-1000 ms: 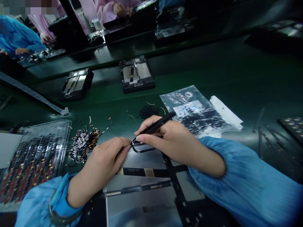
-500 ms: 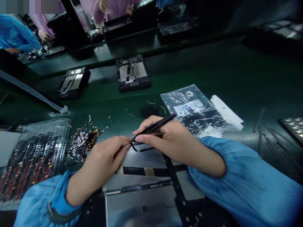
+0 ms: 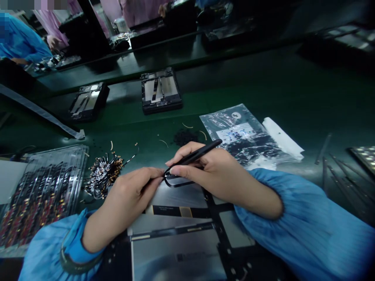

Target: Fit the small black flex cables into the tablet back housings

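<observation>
My right hand point(image 3: 216, 168) grips black tweezers point(image 3: 202, 152), their tips pointing down-left to my left fingertips. My left hand point(image 3: 131, 187) is closed in a pinch, thumb and forefinger meeting at the end of a thin black cable point(image 3: 178, 185). The cable bends round in a loop and passes beneath my right hand. Under both hands lies an opened tablet-like device point(image 3: 175, 253) with silver panels and a dark flex strip point(image 3: 166, 211) across it. What exactly sits between the left fingertips is too small to tell.
Left are a heap of small cables point(image 3: 104, 175) and a clear tray point(image 3: 83, 156) of cables. A plastic bag point(image 3: 225, 117), white paper point(image 3: 284, 140) and black bits point(image 3: 186, 137) lie beyond. Two devices point(image 3: 162, 91) stand farther back; several thin tools point(image 3: 324, 175) lie right. Co-workers sit opposite.
The view has shifted slightly. Both hands stay together at the cable with the tweezers in nearly the same pose. A co-worker's hand at the top is no longer visible.
</observation>
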Tool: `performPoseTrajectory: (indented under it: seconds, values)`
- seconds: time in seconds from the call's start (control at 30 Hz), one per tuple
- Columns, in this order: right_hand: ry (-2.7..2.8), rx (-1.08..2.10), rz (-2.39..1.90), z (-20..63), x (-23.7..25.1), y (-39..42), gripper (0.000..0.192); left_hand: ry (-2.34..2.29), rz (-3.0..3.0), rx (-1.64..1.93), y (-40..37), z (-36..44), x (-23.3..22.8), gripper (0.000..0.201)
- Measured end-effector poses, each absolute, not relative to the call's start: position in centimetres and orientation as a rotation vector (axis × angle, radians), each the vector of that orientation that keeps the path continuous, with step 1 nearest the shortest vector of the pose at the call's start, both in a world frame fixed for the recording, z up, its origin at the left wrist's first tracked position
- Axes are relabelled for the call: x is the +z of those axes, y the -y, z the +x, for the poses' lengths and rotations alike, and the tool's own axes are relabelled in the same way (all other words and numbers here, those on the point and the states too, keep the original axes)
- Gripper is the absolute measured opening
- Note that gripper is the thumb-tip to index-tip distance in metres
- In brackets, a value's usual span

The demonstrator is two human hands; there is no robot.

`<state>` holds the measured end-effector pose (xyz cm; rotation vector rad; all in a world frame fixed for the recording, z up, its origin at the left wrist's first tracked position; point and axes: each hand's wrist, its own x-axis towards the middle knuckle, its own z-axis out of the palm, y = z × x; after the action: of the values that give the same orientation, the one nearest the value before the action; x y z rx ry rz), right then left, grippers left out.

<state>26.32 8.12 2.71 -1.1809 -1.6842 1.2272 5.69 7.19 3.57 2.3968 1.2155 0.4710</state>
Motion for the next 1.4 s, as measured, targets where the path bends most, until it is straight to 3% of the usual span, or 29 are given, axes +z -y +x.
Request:
performPoseTrajectory:
  seconds: [1.4]
  values:
    - [1.72,1.189,-1.278,26.21,2.64,-8.25,0.013,-1.162,2.455,0.569,-7.02,5.49,3.36,0.014]
